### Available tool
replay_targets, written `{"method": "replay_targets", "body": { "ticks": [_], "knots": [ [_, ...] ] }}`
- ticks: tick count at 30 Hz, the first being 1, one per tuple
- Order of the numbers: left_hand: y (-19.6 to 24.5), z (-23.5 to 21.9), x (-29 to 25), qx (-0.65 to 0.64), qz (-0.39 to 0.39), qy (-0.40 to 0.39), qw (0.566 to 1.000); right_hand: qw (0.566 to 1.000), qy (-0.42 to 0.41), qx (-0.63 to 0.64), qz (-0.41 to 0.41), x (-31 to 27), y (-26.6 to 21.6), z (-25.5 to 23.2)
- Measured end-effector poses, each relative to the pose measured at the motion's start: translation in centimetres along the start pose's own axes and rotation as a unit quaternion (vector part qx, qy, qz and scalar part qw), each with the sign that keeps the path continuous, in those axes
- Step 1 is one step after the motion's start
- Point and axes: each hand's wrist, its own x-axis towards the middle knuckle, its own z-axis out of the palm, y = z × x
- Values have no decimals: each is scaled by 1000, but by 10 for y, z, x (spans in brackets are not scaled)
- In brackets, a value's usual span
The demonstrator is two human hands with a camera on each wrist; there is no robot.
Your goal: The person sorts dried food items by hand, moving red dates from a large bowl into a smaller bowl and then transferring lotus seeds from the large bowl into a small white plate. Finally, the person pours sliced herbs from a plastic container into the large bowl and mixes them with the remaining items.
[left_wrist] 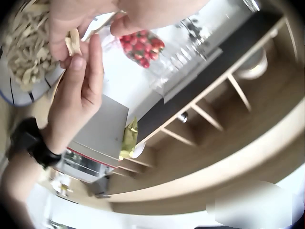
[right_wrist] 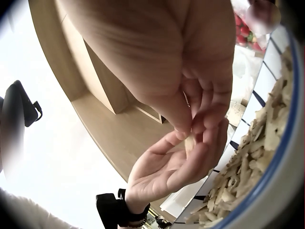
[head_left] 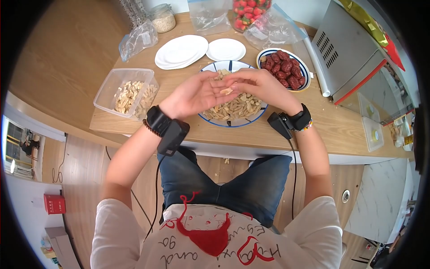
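Note:
A pale dried slice (head_left: 226, 91) lies at the fingers of my left hand (head_left: 192, 93), which is palm up with its fingers extended. My right hand (head_left: 265, 86) pinches that slice between thumb and fingertips, as the left wrist view also shows with the slice (left_wrist: 73, 42) upright in the fingers. Both hands are over a white bowl (head_left: 260, 117) with a blue rim and dark stripes. Many similar pale dried pieces (head_left: 239, 107) fill the bowl, partly hidden under the hands.
Left of the bowl stands a clear plastic box (head_left: 104, 92) with dried pieces. White plates (head_left: 181, 50) lie behind, beside a bowl of red dates (head_left: 284, 69). Plastic bags (head_left: 273, 29), strawberries (head_left: 248, 11) and a jar (head_left: 162, 19) line the back. A grey microwave oven (head_left: 345, 45) stands right.

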Motion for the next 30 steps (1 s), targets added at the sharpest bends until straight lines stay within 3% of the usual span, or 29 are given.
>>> {"method": "replay_targets", "body": {
  "ticks": [2, 5, 9, 12, 14, 17, 21, 24, 30],
  "knots": [
    [0, -8, 2, -34, 4, -18, 999, 998, 1, 24, 63, -1, -4, -4],
    [10, -11, -8, -99, 21, -11, 995, 998, 33, 31, 43, 2, 5, -8],
    [46, -16, -47, -127, 102, -10, 987, 995, -11, -93, 42, 0, 5, -13],
    [71, -26, -88, 42, 213, 99, 971, 983, -57, -173, -21, -6, 26, -10],
    [91, -42, -115, 194, 251, 176, 932, 968, -77, -233, -59, -7, 30, -8],
    [112, -77, -148, 328, 279, 255, 866, 982, -106, -154, 17, -4, 20, -9],
    [117, -89, -164, 445, 266, 358, 776, 990, -60, -100, 77, -2, 16, -10],
    [103, -72, -152, 472, 274, 341, 766, 991, -13, -78, 107, -1, 7, -12],
    [62, -28, -96, 526, 270, 182, 786, 996, 36, -14, 83, 3, 16, -16]
  ]
}}
